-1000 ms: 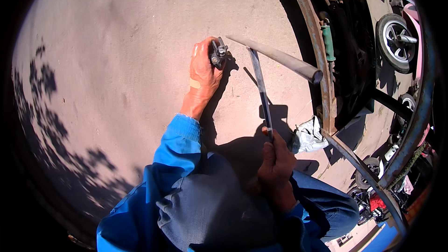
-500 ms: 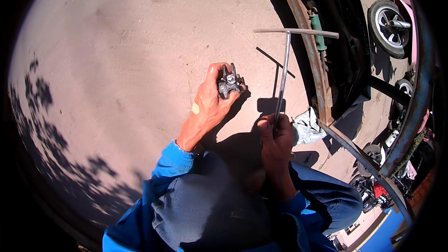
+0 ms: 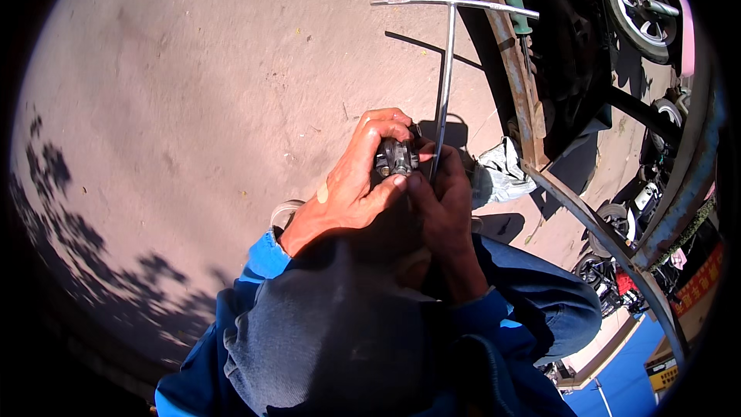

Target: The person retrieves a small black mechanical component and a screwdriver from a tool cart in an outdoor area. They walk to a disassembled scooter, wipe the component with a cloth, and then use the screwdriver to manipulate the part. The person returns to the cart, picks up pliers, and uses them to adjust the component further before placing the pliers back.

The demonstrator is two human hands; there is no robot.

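Observation:
My left hand [image 3: 359,174] is closed around a small black metal part with bolts, which looks like a brake caliper [image 3: 397,157]. My right hand [image 3: 448,197] grips the lower end of a long steel T-handle wrench [image 3: 448,62], whose crossbar points away from me. The right thumb meets the near side of the caliper beside the left thumb, so the two hands touch around it. Fingers cover the wrench's tip, and whether it sits on a bolt cannot be made out.
A rusty metal frame [image 3: 515,69] runs along the right, with a green cylindrical handle [image 3: 513,1] against it. Beside my right hand lies a crumpled whitish bag [image 3: 502,174]. Farther right are a small wheel [image 3: 641,15] and several vehicle parts. My shoe [image 3: 285,214] shows by my left wrist.
My hands have come together: the right hand has moved left and up to the caliper, carrying the wrench. The caliper has been turned in my left hand and shifted slightly right.

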